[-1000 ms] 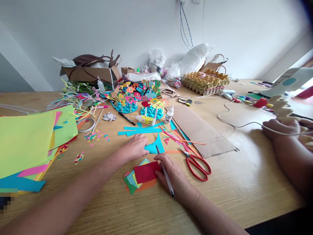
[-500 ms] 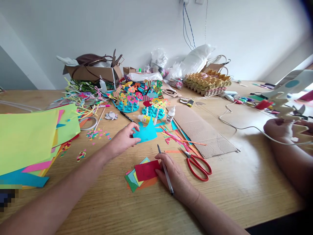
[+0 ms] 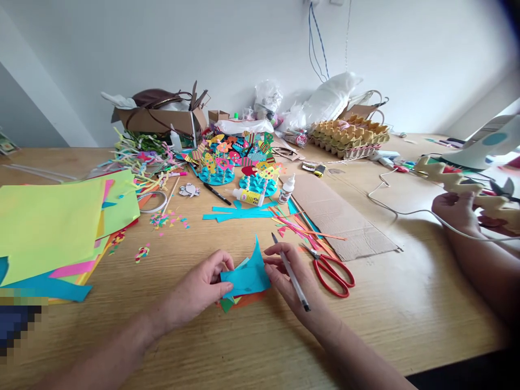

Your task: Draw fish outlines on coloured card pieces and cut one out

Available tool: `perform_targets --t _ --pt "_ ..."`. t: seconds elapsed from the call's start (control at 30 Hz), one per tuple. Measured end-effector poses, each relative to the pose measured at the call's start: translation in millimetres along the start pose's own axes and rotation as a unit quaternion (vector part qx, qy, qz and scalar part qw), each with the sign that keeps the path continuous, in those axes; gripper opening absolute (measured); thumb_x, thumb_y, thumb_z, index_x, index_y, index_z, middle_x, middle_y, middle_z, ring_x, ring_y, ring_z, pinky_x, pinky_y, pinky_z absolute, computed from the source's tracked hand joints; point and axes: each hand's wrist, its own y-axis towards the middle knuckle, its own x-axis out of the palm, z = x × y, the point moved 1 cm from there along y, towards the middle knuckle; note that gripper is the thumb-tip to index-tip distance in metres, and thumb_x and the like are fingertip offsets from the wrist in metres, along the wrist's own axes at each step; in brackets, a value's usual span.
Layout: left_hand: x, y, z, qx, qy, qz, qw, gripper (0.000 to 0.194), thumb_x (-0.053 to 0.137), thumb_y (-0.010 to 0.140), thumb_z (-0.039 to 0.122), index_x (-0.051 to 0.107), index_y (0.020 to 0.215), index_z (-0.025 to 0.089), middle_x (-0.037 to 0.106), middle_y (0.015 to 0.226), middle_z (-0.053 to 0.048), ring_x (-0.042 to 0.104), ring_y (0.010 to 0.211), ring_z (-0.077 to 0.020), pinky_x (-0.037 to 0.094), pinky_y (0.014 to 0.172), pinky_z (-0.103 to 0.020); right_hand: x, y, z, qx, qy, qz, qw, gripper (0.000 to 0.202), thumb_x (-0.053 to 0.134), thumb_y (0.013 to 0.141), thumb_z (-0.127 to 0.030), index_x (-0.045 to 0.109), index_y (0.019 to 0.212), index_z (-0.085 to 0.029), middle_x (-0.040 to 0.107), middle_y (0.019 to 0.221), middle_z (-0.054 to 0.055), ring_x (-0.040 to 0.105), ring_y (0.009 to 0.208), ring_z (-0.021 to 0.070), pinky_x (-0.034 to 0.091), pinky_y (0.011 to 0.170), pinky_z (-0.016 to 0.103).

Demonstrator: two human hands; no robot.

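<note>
A blue paper piece [image 3: 246, 279] with a pointed upper corner is pinched at its left edge by my left hand [image 3: 213, 276]. It lies over a small pile of coloured paper cards [image 3: 229, 304], hiding most of the red one. My right hand [image 3: 294, 284] holds a pen [image 3: 290, 269] between its fingers, tip pointing up and away, and its fingertips are beside the blue piece's right edge. Red-handled scissors [image 3: 333, 272] lie open to the right of that hand. Blue paper strips [image 3: 239, 212] lie beyond both hands.
Large coloured sheets [image 3: 52, 227] lie at left. Glue bottles [image 3: 286, 189], a black marker [image 3: 217, 193] and paper fish models [image 3: 258, 168] stand or lie further back. Cardboard [image 3: 345, 222] is at right. Another person's hand [image 3: 457, 211] holds an egg-carton piece [image 3: 444, 176].
My left hand has brought the blue piece nearer, from above the strips onto the card pile. My right hand has shifted slightly right, off the red card, still with the pen.
</note>
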Motion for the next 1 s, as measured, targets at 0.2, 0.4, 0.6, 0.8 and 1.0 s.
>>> perform_targets --t 0.2,0.4,0.6,0.8,1.0 --pt "6.5 1.7 -3.9 0.004 0.022 0.001 1.0 0.017 0.052 0.071 0.021 0.039 0.082 0.021 0.048 0.07 0.005 0.05 0.061 -0.0112 0.039 0.051 -0.02 6.1 1.2 13.3 0.018 -0.008 0.006 1.0 0.02 0.052 0.075 -0.023 0.043 0.092 -0.022 0.051 0.058 -0.006 0.054 0.052 0.0148 0.04 0.048 0.023" --pt "-7.7 -7.9 -10.0 0.143 0.269 0.093 0.948 0.014 0.047 0.083 0.011 0.055 0.089 0.019 0.057 0.082 0.0 0.054 0.075 -0.0146 0.044 0.065 -0.025 6.5 5.1 30.3 -0.035 -0.139 0.063 0.988 0.021 0.05 0.07 -0.015 0.046 0.089 -0.023 0.053 0.059 -0.006 0.054 0.052 0.0141 0.04 0.051 0.023" --pt "-1.2 -24.5 -18.4 0.366 0.481 0.072 0.794 0.034 0.031 0.093 0.004 0.062 0.102 0.017 0.063 0.098 -0.007 0.055 0.093 -0.0189 0.048 0.08 -0.029 9.0 6.3 31.6 -0.062 -0.198 0.051 0.977 0.021 0.049 0.072 -0.011 0.045 0.09 -0.022 0.056 0.065 -0.003 0.057 0.057 0.0148 0.043 0.053 0.024" --pt "5.1 -26.7 -23.0 0.386 0.541 0.081 0.742 0.042 0.022 0.101 0.017 0.064 0.101 0.016 0.066 0.098 -0.007 0.057 0.092 -0.0206 0.051 0.078 -0.033 3.4 3.2 23.9 -0.121 -0.234 0.092 0.96 0.014 0.052 0.079 -0.016 0.049 0.091 -0.021 0.06 0.075 0.002 0.059 0.064 0.0167 0.046 0.057 0.026" --pt "6.3 -26.0 -30.9 0.408 0.552 0.119 0.717 0.041 0.022 0.102 0.021 0.063 0.099 0.017 0.065 0.095 -0.005 0.058 0.091 -0.0198 0.05 0.077 -0.033 2.3 -15.6 -8.3 -0.195 -0.165 0.021 0.967 0.015 0.044 0.091 -0.023 0.055 0.081 -0.021 0.061 0.069 0.0 0.057 0.062 0.0133 0.043 0.058 0.022"
